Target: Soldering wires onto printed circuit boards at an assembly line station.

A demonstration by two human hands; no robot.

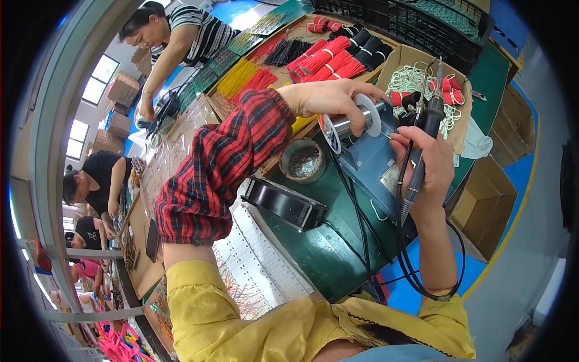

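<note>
My left hand (332, 101), in a red and black checked sleeve, has its fingers closed round a spool of solder wire (375, 118) with white flanges. The spool sits over a blue metal stand (369, 170) on the green tabletop. In my right hand (433, 158) is a soldering iron (433, 114) with a black handle, its tip pointing up and away from me. The thumb and forefinger of that hand come together beside the spool, by a thin strand. Black cables run down from the iron past my right forearm.
A round pot (303, 160) and a black fan (283, 203) stand left of the stand. White perforated sheets (259, 265) lie nearer me. Beyond are bundles of red wires (329, 61) and a cardboard box (395, 60) of pale cables. Co-workers (181, 36) sit along the left.
</note>
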